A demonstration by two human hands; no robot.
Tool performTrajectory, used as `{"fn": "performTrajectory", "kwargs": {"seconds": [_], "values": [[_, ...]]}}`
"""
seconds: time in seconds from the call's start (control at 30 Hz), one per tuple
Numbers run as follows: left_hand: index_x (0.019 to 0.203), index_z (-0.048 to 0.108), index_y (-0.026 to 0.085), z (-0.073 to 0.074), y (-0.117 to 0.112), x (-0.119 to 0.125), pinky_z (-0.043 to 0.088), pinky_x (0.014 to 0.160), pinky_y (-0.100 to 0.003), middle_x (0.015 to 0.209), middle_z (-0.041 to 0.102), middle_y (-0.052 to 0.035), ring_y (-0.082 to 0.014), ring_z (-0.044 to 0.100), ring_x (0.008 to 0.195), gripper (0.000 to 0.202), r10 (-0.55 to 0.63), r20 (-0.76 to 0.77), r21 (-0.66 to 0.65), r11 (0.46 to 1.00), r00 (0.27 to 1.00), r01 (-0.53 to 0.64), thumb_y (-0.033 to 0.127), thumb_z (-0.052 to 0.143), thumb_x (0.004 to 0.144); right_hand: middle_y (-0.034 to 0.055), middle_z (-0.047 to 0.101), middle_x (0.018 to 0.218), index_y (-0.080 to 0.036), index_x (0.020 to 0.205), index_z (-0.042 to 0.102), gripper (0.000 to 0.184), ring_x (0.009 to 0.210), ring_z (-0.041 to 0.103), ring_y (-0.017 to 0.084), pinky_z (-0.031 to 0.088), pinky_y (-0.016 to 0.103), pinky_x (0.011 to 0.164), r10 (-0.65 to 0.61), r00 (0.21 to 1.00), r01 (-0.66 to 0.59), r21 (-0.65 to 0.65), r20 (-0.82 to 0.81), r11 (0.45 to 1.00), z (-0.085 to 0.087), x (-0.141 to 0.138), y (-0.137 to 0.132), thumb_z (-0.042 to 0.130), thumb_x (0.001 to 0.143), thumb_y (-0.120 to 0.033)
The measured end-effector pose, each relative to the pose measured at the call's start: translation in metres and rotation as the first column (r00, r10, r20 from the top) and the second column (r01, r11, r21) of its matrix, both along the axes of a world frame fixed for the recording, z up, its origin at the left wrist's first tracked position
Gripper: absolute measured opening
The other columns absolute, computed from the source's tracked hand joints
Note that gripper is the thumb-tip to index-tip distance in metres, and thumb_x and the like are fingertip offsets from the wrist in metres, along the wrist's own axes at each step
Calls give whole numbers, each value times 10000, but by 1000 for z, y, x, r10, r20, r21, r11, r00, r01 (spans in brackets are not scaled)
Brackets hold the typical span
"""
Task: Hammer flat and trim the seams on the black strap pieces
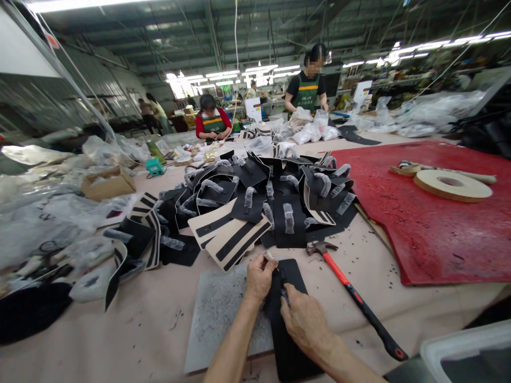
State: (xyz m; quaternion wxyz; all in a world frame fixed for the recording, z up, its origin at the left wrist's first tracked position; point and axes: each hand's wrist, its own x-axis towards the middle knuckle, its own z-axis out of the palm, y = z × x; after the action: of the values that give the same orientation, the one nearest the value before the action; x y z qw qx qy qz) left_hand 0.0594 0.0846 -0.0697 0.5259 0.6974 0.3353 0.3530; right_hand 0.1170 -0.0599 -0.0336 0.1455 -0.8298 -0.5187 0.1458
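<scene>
A long black panel lies in front of me, partly over a grey, scuffed board. My left hand is closed at the panel's left edge, with something small and whitish at its fingertips that I cannot name. My right hand rests on the panel, its fingers closed near a small dark strip or loop; what they grip is mostly hidden. To the right lies a claw hammer with a red and black handle. Beyond my hands is a heap of black panels with plastic-wrapped handles, some showing cream backs with black strips.
A red mat covers the right side, with a roll of tape on it. A clear plastic bin stands at the lower right. At left are plastic bags and a cardboard box. Two people work across the table.
</scene>
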Motion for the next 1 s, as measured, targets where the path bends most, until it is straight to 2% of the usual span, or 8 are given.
{"fn": "performTrajectory", "kwargs": {"seconds": [0.27,0.4,0.53,0.63,0.73,0.87,0.93,1.0], "values": [[811,639,178,-12,-5,4,482,680,-249,772,703,-15,-176,657,736,187,-73,-10,-28,997,997,73,358,620,859,169,728,973,-116,1189,606,367,898,700,285,472,342,761,3,984,-5,-12,-179,1000,-1,15,-4,399,961,-315],[850,656,179,-9,-5,3,484,709,-253,799,716,-18,-180,664,766,193,-87,-43,-4,996,995,86,365,611,875,197,682,1147,-96,1332,521,543,1050,655,304,465,392,878,13,953,8,67,-303,998,-4,17,-13,440,951,-474],[856,668,177,-7,-5,3,482,716,-256,808,721,-23,-182,661,774,198,-85,-69,31,996,994,88,361,601,884,125,659,1171,-162,1343,507,515,1050,631,240,457,365,909,35,922,31,164,-386,986,-4,34,-25,370,976,-497],[843,671,176,-5,-5,3,480,717,-257,805,721,-25,-182,659,773,194,-80,-89,61,994,993,86,346,591,891,121,640,1068,-139,1283,526,494,952,620,244,463,383,862,-113,965,159,182,-237,970,-11,64,-37,340,985,-486],[856,675,182,-4,-8,4,479,702,-255,795,720,-24,-179,658,750,171,-76,-125,105,990,989,89,318,580,896,164,588,1136,-111,1210,551,420,1002,580,296,442,423,872,-255,964,241,157,77,958,-24,98,-54,422,958,-421],[880,686,200,-6,-14,4,492,723,-267,817,722,-34,-184,665,752,132,-40,-171,223,972,984,79,279,580,893,162,587,1030,-122,1072,588,275,950,575,321,432,408,793,-292,913,301,15,285,954,-37,131,-74,518,897,-322],[888,689,204,-9,-17,3,500,762,-279,846,727,-45,-191,671,778,122,-42,-187,300,949,982,98,265,583,892,128,582,928,-143,985,577,178,867,587,284,421,376,748,-349,926,355,-22,142,935,-37,138,-78,517,875,-269],[902,689,204,-11,-19,2,504,790,-288,872,730,-53,-194,674,796,125,-68,-192,356,925,979,134,254,575,897,80,561,817,-168,890,538,82,759,579,229,411,332,677,-430,884,424,-76,-185,903,-31,139,-76,500,841,-220]]}}
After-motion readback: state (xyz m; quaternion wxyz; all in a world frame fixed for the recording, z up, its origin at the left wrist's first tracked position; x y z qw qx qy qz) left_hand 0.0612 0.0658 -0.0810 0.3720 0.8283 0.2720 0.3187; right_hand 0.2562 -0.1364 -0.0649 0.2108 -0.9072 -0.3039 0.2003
